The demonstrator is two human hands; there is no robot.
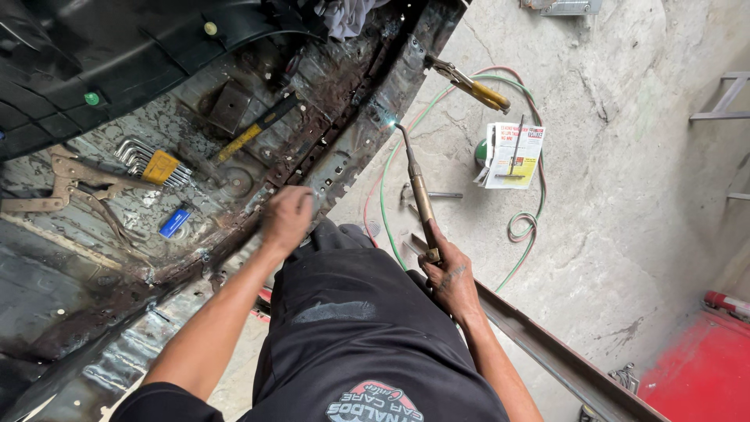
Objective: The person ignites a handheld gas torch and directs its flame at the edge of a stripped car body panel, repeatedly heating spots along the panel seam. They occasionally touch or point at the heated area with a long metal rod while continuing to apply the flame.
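My right hand [451, 280] is clenched around the handle of the brass torch [418, 187], low and right of centre, its bent tip throwing a small bright flame against the rusty metal edge [367, 133] above the middle of the frame. My left hand [286, 219] presses down on that same edge at centre, fingers curled, though I can't tell if it holds anything. Red and green hoses [525, 227] loop over the concrete to the right; hex keys [152, 164] and locking pliers [66, 184] lie at left.
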